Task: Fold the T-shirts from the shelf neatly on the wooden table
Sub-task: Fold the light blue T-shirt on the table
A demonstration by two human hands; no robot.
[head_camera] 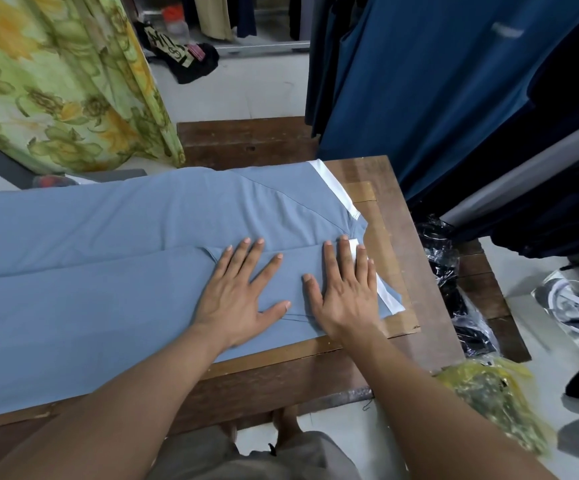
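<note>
A grey-blue T-shirt (115,244) with white sleeve trim lies lengthwise across the wooden table (399,258), both long sides folded in toward the middle. My left hand (243,292) presses flat on the near fold with its fingers spread. My right hand (347,289) lies flat beside it, fingers straight, over the folded sleeve and its white trim at the shirt's right end. The two hands sit close together, thumbs nearly touching. Neither hand grips the cloth.
Dark blue garments (437,84) hang at the right, over the table's far corner. A green floral curtain (59,74) hangs at the left. Plastic-wrapped bundles (454,282) and a yellow bag (495,403) lie on the floor to the right. Dark clothes (191,60) lie on the floor behind.
</note>
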